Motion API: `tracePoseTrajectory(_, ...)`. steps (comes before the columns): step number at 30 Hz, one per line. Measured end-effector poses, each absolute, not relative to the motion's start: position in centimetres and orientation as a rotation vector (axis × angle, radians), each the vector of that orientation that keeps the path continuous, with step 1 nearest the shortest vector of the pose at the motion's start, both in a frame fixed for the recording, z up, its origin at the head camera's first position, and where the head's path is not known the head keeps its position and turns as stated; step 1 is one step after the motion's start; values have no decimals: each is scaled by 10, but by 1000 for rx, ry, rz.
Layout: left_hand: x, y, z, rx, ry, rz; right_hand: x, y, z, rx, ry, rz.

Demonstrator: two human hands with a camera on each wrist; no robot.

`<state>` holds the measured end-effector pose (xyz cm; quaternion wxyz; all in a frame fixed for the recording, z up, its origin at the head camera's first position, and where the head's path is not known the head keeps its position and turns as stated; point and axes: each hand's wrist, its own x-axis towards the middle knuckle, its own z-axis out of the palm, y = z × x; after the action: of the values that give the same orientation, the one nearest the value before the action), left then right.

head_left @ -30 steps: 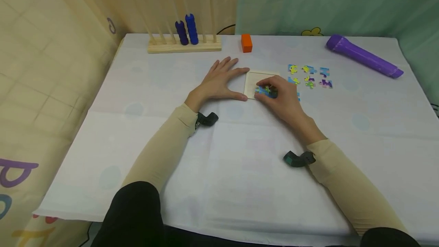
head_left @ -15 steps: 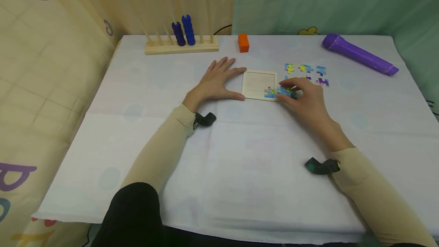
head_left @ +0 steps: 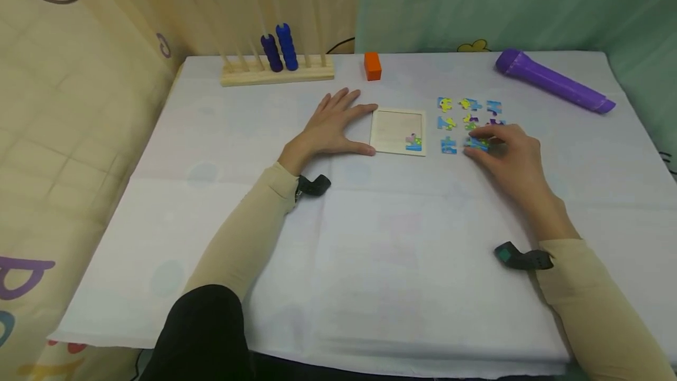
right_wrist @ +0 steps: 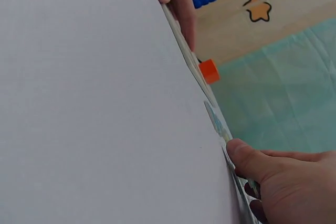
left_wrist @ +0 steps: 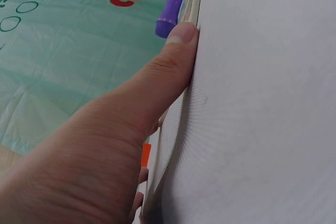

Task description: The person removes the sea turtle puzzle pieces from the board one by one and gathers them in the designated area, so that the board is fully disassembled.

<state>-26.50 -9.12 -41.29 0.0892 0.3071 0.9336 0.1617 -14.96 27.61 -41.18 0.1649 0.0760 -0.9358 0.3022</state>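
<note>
A shallow square wooden puzzle tray (head_left: 391,131) lies on the white-covered table, with one jigsaw piece (head_left: 414,143) in its lower right corner. My left hand (head_left: 330,128) is spread flat, index fingertip and thumb against the tray's left edge; the left wrist view shows that thumb (left_wrist: 181,40) at the edge. To the right of the tray, my right hand (head_left: 510,151) pinches a blue jigsaw piece (head_left: 476,144) between thumb and fingers, low over the table. Several loose pieces lie around it in rows, including a blue one (head_left: 448,146) just to its left.
An orange block (head_left: 372,67) stands behind the tray. At the back left is a wooden bead frame (head_left: 277,77) with upright rods and blue beads (head_left: 287,47). A purple microphone-shaped tube (head_left: 555,81) lies at the back right. Printed curtains hang behind the table.
My right hand has moved right from over the tray to the loose pieces, carrying the pinched piece along. The tray's corner piece has come into view. My left hand stays at the tray's edge.
</note>
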Motion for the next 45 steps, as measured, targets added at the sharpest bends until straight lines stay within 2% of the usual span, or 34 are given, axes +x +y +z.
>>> tracePoseTrajectory(8,-266,-93,-412,918,2771,486,-148,287,-410,184,-2647,829)
tracePoseTrajectory(15,-266,-92,-415,918,2774,505,-147,285,-408,118,-2551,1053)
tracePoseTrajectory(19,-266,-92,-417,920,2771,513,-148,269,-408,97,-2596,1130)
tracePoseTrajectory(26,-264,-93,-416,923,2773,521,-157,226,-414,311,-2620,1081)
tracePoseTrajectory(32,-265,-93,-416,933,2779,510,-165,198,-416,392,-2645,1069)
tracePoseTrajectory(45,-267,-93,-415,921,2780,486,-169,186,-424,410,-2659,1025)
